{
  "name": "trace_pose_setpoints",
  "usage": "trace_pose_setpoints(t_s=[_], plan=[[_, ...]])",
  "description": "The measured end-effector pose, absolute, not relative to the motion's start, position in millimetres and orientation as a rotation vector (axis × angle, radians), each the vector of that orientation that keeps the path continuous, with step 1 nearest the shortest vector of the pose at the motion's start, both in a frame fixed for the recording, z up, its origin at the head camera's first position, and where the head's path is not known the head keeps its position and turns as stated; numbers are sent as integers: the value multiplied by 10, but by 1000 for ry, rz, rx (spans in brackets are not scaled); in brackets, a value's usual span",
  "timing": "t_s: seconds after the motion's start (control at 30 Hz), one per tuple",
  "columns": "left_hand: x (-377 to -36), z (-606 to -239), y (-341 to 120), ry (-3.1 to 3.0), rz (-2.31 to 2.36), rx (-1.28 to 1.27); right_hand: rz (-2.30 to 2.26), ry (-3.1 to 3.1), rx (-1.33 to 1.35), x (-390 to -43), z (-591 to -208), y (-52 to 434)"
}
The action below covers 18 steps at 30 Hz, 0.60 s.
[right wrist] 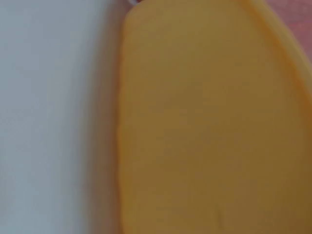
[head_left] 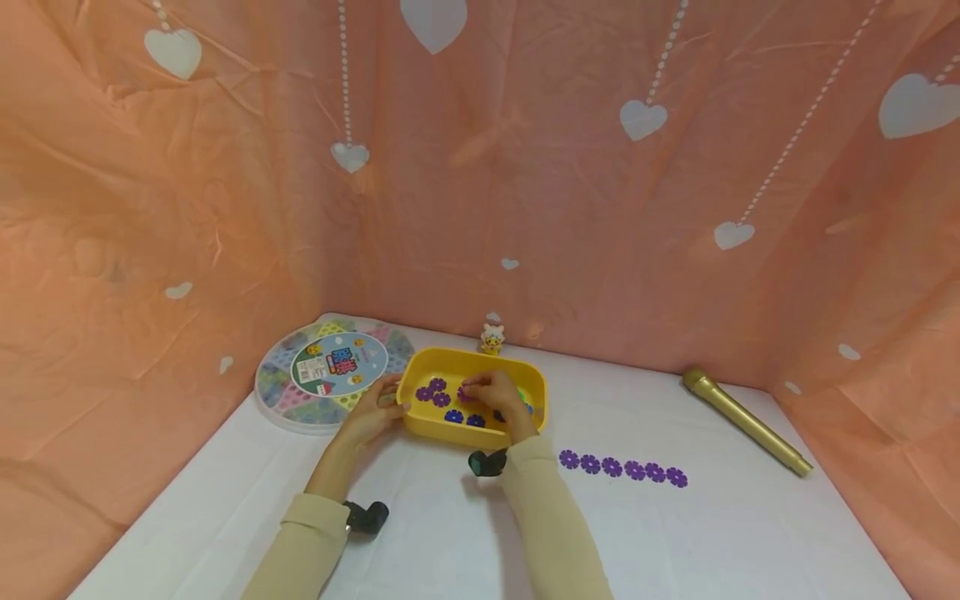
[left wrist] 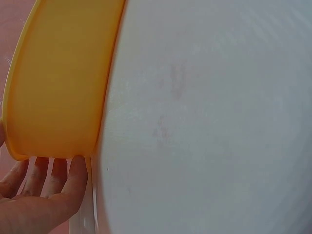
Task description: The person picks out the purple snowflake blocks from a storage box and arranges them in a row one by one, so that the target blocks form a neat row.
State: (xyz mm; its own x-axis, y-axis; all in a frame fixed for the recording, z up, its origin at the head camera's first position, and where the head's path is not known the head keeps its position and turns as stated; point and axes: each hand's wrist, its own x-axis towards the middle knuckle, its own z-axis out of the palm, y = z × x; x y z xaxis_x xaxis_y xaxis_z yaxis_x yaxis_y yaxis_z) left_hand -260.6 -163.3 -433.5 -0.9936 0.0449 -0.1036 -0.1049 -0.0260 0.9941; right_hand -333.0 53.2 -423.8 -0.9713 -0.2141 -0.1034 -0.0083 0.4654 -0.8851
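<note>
My left hand (head_left: pixel 372 414) is at the left end of a yellow plastic bin (head_left: pixel 536 383); in the left wrist view its fingertips (left wrist: pixel 77 163) rest against the bin's outer wall (left wrist: pixel 63 87). Reaching over the near rim, my right hand (head_left: pixel 498 393) pinches a purple snowflake disc (head_left: pixel 462 394) inside the bin. More purple discs (head_left: pixel 441 400) lie at the left of the bin, with dark blue discs (head_left: pixel 453 416) toward its near side. Green and bright blue bits are partly hidden by the right hand. The right wrist view shows only the bin's outside wall (right wrist: pixel 209 117).
A line of several purple discs (head_left: pixel 612 467) lies on the white table (head_left: pixel 720 542) right of the bin. Farther right is a gold microphone (head_left: pixel 746 422). A round patterned case (head_left: pixel 337 367) lies left; a small figurine (head_left: pixel 492 339) stands behind the bin, before the pink curtain (head_left: pixel 525 208).
</note>
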Motion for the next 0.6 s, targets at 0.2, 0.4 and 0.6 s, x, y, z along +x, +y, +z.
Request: trace_pose_setpoints(t_s=[0.2,0.4,0.6], plan=[[-2576,-4342,-1608,2108,2177,-57,-1752,2370,-139,-3291,-4122,636],[-2587,-4342,-1623,2097,2186,-48,-1983,2322,-79,-3254,-3942,1016],[-2558,-4313,-1669,2080,2232,8,-2125,2281,16,-3172,-3882,1684]])
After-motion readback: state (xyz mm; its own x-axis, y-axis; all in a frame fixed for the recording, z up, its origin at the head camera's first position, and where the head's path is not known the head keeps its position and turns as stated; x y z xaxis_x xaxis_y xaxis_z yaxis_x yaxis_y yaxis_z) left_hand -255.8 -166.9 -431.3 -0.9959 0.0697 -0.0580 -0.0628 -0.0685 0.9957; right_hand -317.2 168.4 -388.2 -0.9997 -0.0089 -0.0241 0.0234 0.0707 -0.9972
